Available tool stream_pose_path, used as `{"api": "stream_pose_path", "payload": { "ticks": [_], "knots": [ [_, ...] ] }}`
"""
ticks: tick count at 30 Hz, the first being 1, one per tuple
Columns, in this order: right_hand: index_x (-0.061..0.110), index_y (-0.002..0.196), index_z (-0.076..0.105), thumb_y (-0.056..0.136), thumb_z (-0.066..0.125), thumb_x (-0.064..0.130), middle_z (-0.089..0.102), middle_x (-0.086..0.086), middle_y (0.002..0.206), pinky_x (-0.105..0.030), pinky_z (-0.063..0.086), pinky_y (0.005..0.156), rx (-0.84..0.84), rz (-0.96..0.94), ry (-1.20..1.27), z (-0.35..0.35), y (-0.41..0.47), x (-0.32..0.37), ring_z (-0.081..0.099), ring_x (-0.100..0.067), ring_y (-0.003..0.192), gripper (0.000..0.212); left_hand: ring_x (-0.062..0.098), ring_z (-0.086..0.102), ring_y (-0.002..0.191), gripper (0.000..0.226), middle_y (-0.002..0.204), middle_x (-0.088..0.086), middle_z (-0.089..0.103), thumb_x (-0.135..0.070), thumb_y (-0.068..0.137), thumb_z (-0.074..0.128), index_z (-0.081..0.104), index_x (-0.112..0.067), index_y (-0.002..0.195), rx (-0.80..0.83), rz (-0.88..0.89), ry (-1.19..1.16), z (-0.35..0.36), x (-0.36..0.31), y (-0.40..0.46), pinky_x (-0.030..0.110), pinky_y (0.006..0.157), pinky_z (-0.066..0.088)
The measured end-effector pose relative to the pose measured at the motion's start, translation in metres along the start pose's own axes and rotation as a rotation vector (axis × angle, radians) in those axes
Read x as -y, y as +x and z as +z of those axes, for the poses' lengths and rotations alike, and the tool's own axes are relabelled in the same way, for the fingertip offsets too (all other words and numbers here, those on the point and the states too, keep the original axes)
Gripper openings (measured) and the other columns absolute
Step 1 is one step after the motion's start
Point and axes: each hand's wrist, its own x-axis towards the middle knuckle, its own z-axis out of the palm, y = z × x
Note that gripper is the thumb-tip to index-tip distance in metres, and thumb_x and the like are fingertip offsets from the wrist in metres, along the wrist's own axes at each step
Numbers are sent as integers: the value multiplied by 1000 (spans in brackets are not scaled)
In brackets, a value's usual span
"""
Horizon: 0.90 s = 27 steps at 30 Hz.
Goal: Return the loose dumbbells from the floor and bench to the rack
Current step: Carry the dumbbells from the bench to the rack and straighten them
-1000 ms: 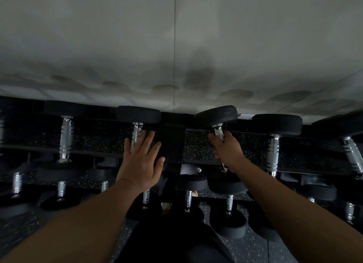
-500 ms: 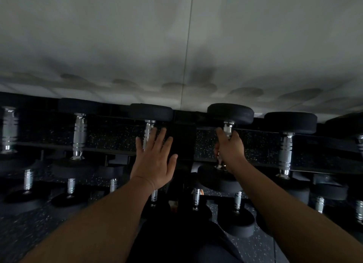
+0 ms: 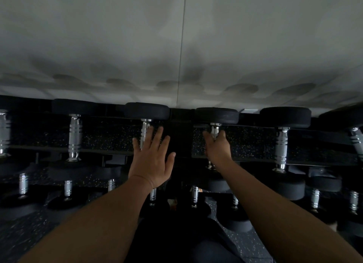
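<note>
Here, the right hand [image 3: 217, 145] is wrapped around the chrome handle of a dumbbell [image 3: 216, 116] on the top tier of the rack [image 3: 180, 125]. Dumbbell's long axis runs front to back, far black head toward the white wall [image 3: 176, 37], near head hidden under the wrist. Left hand [image 3: 151, 160] flat, fingers spread, holding nothing, over the handle of the neighbouring dumbbell [image 3: 147, 111]. Dim light.

Black-headed dumbbells [image 3: 216, 115] with chrome handles, black speckled floor [image 3: 243, 241], grey-white wall [image 3: 176, 37]
</note>
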Motion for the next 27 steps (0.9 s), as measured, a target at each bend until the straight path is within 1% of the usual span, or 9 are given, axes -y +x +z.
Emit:
{"api": "stream_pose_path", "payload": {
  "ticks": [3, 5, 8, 11, 14, 17, 20, 22, 27],
  "knots": [
    [13, 108, 39, 98, 53, 42, 56, -1, 82, -28, 44, 55, 12, 11, -63, -1, -3, 3, 58, -15, 68, 33, 33, 3, 151, 65, 163, 8, 18, -53, 97, 18, 38, -18, 147, -3, 6, 4, -1, -1, 0, 69, 113, 16],
    [13, 108, 37, 100, 51, 42, 59, -6, 89, -31, 45, 61, 22, 9, -97, -2, -6, 4, 58, -17, 70, 33, 32, 2, 151, 64, 164, 7, 17, -53, 97, 18, 38, -18, 147, -5, 11, 8, -1, -1, 0, 69, 114, 15],
    [10, 121, 41, 103, 46, 35, 61, -20, 112, -39, 48, 74, 55, -39, -240, -3, -12, 3, 62, -33, 89, 32, 32, 2, 152, 65, 164, 7, 17, -53, 97, 18, 38, -17, 147, -26, 21, 4, 0, -1, -1, 69, 114, 14],
    [7, 130, 38, 103, 43, 38, 61, -24, 120, -38, 44, 79, 52, -68, -321, -8, -19, -1, 61, -41, 104, 42, 30, 0, 152, 67, 164, 7, 15, -54, 96, 16, 37, -17, 148, -39, 24, 2, 0, -3, 0, 68, 115, 12],
    [9, 144, 29, 100, 42, 48, 58, -22, 130, -45, 47, 89, 73, -94, -384, -14, -30, -11, 59, -41, 114, 60, 29, -3, 152, 68, 165, 5, 11, -55, 96, 14, 34, -18, 149, -44, 19, 11, -1, -3, -1, 67, 115, 9],
    [15, 153, 26, 99, 40, 51, 47, -14, 147, -48, 44, 103, 80, -159, -463, -28, -49, -19, 49, -34, 130, 67, 29, -3, 152, 65, 165, 4, 13, -54, 98, 18, 32, -18, 150, -65, 17, 20, -1, -3, -2, 65, 116, 7],
    [12, 155, 24, 101, 37, 52, 27, -10, 162, -46, 26, 119, 82, -193, -555, -47, -65, -32, 21, -28, 149, 69, 30, 6, 151, 61, 162, 7, 23, -50, 98, 25, 35, -17, 149, -82, 22, 27, 1, -4, -2, 64, 117, 7],
    [11, 156, 24, 101, 35, 53, 18, -8, 165, -42, 17, 122, 78, -181, -595, -61, -72, -42, 8, -25, 153, 70, 31, 15, 149, 60, 158, 10, 31, -48, 97, 27, 40, -15, 145, -67, 5, 69, 2, -5, -2, 65, 116, 10],
    [11, 155, 24, 102, 34, 51, 15, -8, 165, -42, 11, 123, 27, -270, -716, -98, -79, -63, 6, -27, 153, 68, 33, 17, 148, 58, 157, 13, 32, -46, 97, 34, 42, -13, 144, -66, -75, 105, -2, -21, -4, 65, 115, 12]
  ]
}}
